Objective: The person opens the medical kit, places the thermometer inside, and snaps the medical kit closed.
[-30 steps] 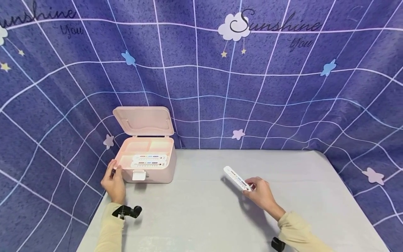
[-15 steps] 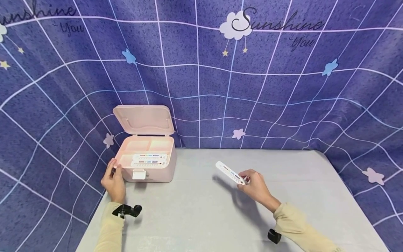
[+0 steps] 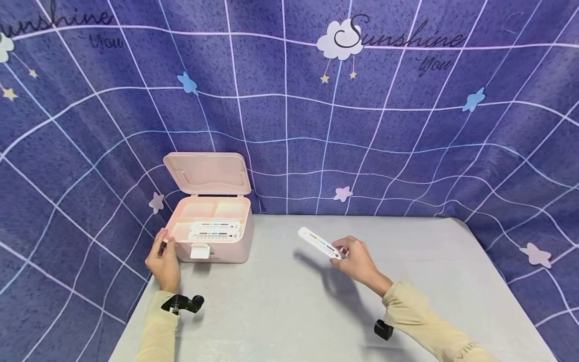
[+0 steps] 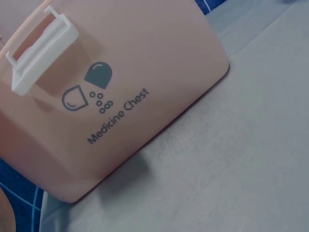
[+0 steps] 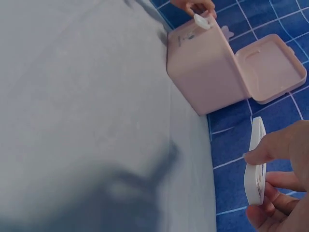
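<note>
A pink medicine box point(image 3: 230, 250) stands at the left of the table with its lid point(image 3: 210, 173) raised. My left hand point(image 3: 164, 262) grips its front left corner at the rim. "Medicine Chest" is printed on the front wall point(image 4: 159, 82), below a white latch point(image 4: 46, 53). Two flat white thermometers point(image 3: 214, 235) with coloured bands and scales lie side by side in the front compartment. Above the table, right of the box, my right hand point(image 3: 358, 260) pinches another white thermometer point(image 3: 316, 241) by its near end, the far end pointing up and left. The right wrist view shows this thermometer point(image 5: 254, 169) edge-on between thumb and fingers.
Two smaller compartments point(image 3: 196, 208) lie at the back of the box. A grey cloth point(image 3: 271, 311) covers the table. Behind it and at both sides hangs a blue curtain point(image 3: 307, 120) with grid lines. Black camera mounts point(image 3: 182, 303) sit at both wrists.
My right hand has moved left and slightly toward the back, carrying the thermometer closer to the box. My left hand has stayed at the box corner.
</note>
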Motion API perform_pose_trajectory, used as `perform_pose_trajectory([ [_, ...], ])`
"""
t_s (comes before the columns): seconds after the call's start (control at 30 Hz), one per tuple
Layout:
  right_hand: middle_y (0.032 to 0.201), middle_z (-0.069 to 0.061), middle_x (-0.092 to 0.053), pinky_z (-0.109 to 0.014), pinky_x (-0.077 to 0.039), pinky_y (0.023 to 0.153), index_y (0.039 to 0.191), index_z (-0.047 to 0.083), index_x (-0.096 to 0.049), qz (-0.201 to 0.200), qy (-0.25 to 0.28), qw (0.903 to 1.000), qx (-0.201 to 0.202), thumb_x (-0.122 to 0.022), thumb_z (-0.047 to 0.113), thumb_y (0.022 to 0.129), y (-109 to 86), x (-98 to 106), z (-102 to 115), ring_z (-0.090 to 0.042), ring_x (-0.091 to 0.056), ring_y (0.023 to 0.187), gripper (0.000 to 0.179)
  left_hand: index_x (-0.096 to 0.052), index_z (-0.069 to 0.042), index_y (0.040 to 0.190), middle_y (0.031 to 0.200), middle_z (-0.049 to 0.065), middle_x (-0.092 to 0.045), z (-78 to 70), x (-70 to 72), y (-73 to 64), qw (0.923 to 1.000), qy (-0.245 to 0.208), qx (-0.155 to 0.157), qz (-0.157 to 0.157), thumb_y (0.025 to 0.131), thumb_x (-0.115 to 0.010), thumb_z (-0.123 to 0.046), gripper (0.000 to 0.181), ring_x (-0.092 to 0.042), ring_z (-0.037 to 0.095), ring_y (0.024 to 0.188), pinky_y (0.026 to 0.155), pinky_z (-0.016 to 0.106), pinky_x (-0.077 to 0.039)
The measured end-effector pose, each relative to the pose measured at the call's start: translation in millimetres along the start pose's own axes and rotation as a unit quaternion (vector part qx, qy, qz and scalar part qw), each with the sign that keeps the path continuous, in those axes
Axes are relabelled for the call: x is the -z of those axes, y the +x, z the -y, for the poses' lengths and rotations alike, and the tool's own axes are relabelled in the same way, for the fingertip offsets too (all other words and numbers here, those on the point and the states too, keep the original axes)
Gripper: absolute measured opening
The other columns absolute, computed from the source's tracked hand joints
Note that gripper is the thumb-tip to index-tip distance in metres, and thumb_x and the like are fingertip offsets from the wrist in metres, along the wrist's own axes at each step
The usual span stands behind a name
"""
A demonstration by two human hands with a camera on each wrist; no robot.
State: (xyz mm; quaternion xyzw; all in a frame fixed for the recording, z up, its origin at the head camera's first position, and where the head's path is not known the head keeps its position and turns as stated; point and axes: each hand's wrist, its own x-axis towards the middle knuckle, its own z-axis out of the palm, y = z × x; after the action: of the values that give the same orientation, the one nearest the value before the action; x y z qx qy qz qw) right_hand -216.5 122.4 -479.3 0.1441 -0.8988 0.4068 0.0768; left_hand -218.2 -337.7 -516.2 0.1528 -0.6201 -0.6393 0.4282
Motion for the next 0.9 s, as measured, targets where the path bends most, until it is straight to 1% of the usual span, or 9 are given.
perform_pose_trajectory([
  [0.13,0.080,-0.004,-0.064,-0.025,-0.047,0.057,0.092,0.003,-0.072,0.004,0.007,0.9999,0.011,-0.080,0.002,0.061,4.3,-5,4,-0.018,-0.056,0.069,0.032,-0.062,0.009,0.117,0.129,0.024,-0.054,1.0,0.2,-0.8,0.9999,0.010,-0.002,0.001,0.086,-0.062,0.004,0.032,-0.049,0.025,0.124,0.107,0.037,-0.036],
  [0.27,0.079,-0.001,-0.063,-0.024,-0.046,0.057,0.091,0.004,-0.073,0.003,0.000,0.9996,0.027,-0.080,0.004,0.062,10.2,-11,7,-0.017,-0.055,0.068,0.031,-0.062,0.009,0.117,0.128,0.024,-0.055,1.7,0.3,-0.6,0.9998,0.013,-0.012,0.000,0.086,-0.063,0.004,0.031,-0.049,0.025,0.123,0.106,0.039,-0.036],
  [0.47,0.078,-0.002,-0.062,-0.026,-0.045,0.058,0.091,0.005,-0.073,0.005,0.007,0.9991,0.043,-0.080,0.004,0.062,19.5,-18,13,-0.017,-0.055,0.068,0.030,-0.063,0.010,0.115,0.125,0.024,-0.057,4.2,0.6,0.9,0.9992,0.020,-0.033,0.002,0.086,-0.063,0.003,0.030,-0.051,0.027,0.121,0.102,0.035,-0.040],
  [0.67,0.079,-0.003,-0.062,-0.027,-0.046,0.059,0.092,0.005,-0.073,0.010,0.018,0.9984,0.052,-0.079,0.003,0.062,28.7,-23,21,-0.019,-0.056,0.069,0.030,-0.063,0.009,0.115,0.126,0.024,-0.057,3.1,0.5,0.9,0.9995,0.017,-0.028,0.000,0.086,-0.063,0.003,0.030,-0.050,0.026,0.122,0.102,0.034,-0.040],
  [0.77,0.079,-0.003,-0.062,-0.026,-0.046,0.059,0.092,0.005,-0.073,0.014,0.017,0.9985,0.051,-0.079,0.002,0.062,32.3,-26,23,-0.018,-0.055,0.070,0.030,-0.062,0.010,0.116,0.126,0.024,-0.056,2.5,0.3,0.2,0.9996,0.017,-0.024,0.002,0.086,-0.063,0.003,0.030,-0.050,0.026,0.122,0.103,0.034,-0.040],
  [0.9,0.080,-0.004,-0.063,-0.028,-0.046,0.061,0.093,0.004,-0.073,0.022,0.014,0.9984,0.051,-0.079,0.002,0.063,36.6,-30,27,-0.019,-0.055,0.071,0.031,-0.062,0.010,0.116,0.126,0.026,-0.055,1.8,-0.3,-1.0,0.9996,0.014,-0.025,0.003,0.086,-0.063,0.004,0.031,-0.050,0.027,0.123,0.104,0.035,-0.039],
])
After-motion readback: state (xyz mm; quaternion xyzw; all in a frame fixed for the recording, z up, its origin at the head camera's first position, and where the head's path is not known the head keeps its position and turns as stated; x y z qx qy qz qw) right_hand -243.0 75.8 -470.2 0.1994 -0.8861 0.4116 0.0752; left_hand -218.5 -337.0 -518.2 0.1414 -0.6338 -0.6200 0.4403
